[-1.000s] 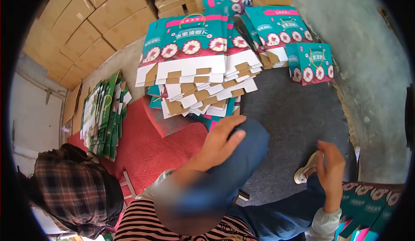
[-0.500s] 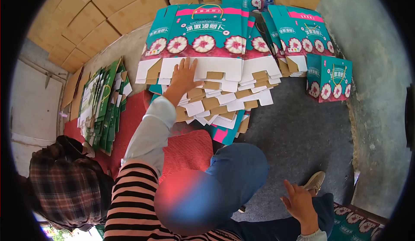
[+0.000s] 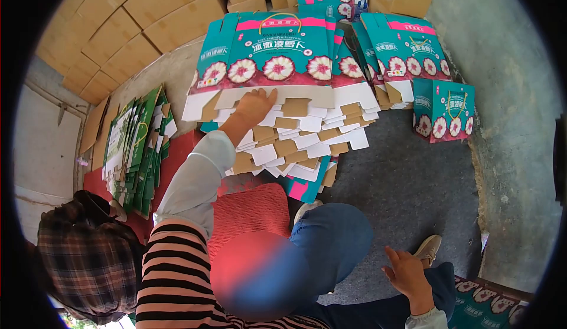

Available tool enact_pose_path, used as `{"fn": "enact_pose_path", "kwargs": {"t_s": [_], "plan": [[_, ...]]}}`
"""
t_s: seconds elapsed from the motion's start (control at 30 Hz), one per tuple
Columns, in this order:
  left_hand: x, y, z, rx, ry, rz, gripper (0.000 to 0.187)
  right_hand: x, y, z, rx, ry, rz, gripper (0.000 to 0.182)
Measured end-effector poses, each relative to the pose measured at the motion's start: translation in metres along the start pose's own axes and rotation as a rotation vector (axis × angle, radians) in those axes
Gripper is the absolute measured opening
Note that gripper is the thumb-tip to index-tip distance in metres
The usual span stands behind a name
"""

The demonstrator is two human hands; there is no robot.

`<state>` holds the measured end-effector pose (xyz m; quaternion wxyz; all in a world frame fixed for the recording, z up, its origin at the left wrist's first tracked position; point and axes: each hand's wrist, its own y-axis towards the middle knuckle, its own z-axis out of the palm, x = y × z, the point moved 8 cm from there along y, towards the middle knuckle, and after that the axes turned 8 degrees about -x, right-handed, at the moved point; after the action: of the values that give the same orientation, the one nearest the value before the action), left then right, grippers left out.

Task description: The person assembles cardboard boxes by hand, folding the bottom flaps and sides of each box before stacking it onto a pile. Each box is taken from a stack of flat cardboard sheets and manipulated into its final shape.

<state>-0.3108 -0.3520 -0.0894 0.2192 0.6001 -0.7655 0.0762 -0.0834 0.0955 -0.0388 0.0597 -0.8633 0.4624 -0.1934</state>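
A flattened teal gift carton (image 3: 277,40) with a yellow cord handle and pictures of sliced radish lies on top of a fanned stack of such cartons. My left hand (image 3: 254,106) is at its white bottom flap (image 3: 227,97), fingers curled onto the flap, which looks bent up a little. Under the hand, the white and brown flaps (image 3: 301,141) of the lower cartons stick out in layers. My right hand (image 3: 409,275) hangs over the dark floor by my right knee, fingers apart, holding nothing.
Another stack of teal cartons (image 3: 413,46) and one set-up teal box (image 3: 444,112) stand at the right by the wall. Green flattened cartons (image 3: 137,146) lean at the left. Brown boxes (image 3: 171,10) are piled behind. A plaid cloth (image 3: 88,258) is at lower left.
My left hand has slid down slightly over the flap, and its outstretched fingers have curled. The flap now looks bent upward. My right hand stays almost where it was.
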Motion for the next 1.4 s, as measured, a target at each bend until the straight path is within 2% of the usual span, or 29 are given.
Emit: {"fn": "enact_pose_path", "kwargs": {"t_s": [0.03, 0.07, 0.17, 0.2, 0.23, 0.33, 0.4, 0.5, 0.67, 0.77, 0.8, 0.83, 0.9, 1.0, 1.03, 1.1, 1.13, 1.23, 1.3, 1.33, 1.4], "plan": [[-0.006, 0.004, -0.011, -0.005, -0.054, 0.018, 0.052, -0.001, -0.002, 0.001, -0.018, 0.008, 0.001, 0.053], [-0.019, 0.005, -0.034, -0.149, -0.059, 0.069, 0.045, -0.004, -0.004, 0.001, -0.037, 0.015, 0.002, 0.051], [-0.055, 0.001, -0.090, -0.274, -0.224, 0.074, 0.035, -0.007, -0.005, -0.011, -0.133, 0.016, 0.017, 0.046], [-0.064, 0.000, -0.110, -0.407, -0.310, 0.080, 0.023, -0.009, -0.005, -0.018, -0.170, 0.014, 0.027, 0.044], [-0.071, -0.001, -0.131, -0.447, -0.361, 0.066, 0.021, -0.010, -0.005, -0.025, -0.237, 0.021, 0.023, 0.042], [-0.073, -0.003, -0.201, -0.605, -0.503, 0.027, 0.015, -0.018, -0.010, -0.040, -0.400, 0.077, 0.037, 0.037], [-0.062, 0.015, -0.239, -0.615, -0.547, -0.038, 0.012, -0.029, -0.012, -0.046, -0.462, 0.168, 0.060, 0.034], [-0.035, 0.047, -0.306, -0.575, -0.603, -0.152, 0.014, -0.032, -0.010, -0.072, -0.567, 0.193, 0.035, 0.028], [-0.020, 0.094, -0.424, -0.934, -0.758, -0.116, 0.023, -0.001, -0.012, -0.155, -0.755, 0.386, -0.097, 0.028], [-0.032, 0.104, -0.474, -1.005, -0.945, -0.223, 0.025, 0.012, -0.020, -0.206, -0.900, 0.502, -0.178, 0.031], [-0.041, 0.106, -0.480, -1.087, -0.967, -0.230, 0.025, 0.012, -0.022, -0.221, -0.959, 0.548, -0.181, 0.035], [-0.054, 0.107, -0.484, -1.072, -1.048, -0.250, 0.025, 0.012, -0.025, -0.235, -1.018, 0.594, -0.182, 0.040], [-0.086, 0.094, -0.484, -1.026, -1.211, -0.297, 0.025, 0.014, -0.031, -0.255, -1.140, 0.610, -0.106, 0.060], [-0.133, 0.090, -0.462, -1.080, -1.265, -0.237, 0.021, 0.022, -0.030, -0.261, -1.133, 0.341, 0.036, 0.093], [-0.145, 0.083, -0.456, -1.098, -1.275, -0.225, 0.020, 0.022, -0.028, -0.253, -1.145, 0.225, 0.066, 0.093], [-0.175, 0.070, -0.435, -0.997, -1.465, -0.228, 0.018, 0.023, -0.026, -0.232, -1.102, 0.084, 0.103, 0.093], [-0.189, 0.067, -0.422, -0.974, -1.496, -0.242, 0.017, 0.028, -0.030, -0.222, -1.115, 0.069, 0.079, 0.090], [-0.228, 0.060, -0.378, -0.893, -1.615, -0.323, 0.017, 0.014, -0.032, -0.185, -1.015, 0.107, 0.216, 0.085], [-0.249, 0.056, -0.349, -0.791, -1.707, -0.432, 0.017, -0.007, -0.035, -0.166, -0.985, 0.147, 0.298, 0.075], [-0.263, 0.065, -0.321, -0.553, -1.736, -0.512, 0.017, -0.024, -0.037, -0.155, -0.939, 0.210, 0.350, 0.070], [-0.285, 0.071, -0.282, -0.249, -1.886, -0.522, 0.017, -0.056, -0.040, -0.132, -0.824, 0.314, 0.430, 0.058]]}}
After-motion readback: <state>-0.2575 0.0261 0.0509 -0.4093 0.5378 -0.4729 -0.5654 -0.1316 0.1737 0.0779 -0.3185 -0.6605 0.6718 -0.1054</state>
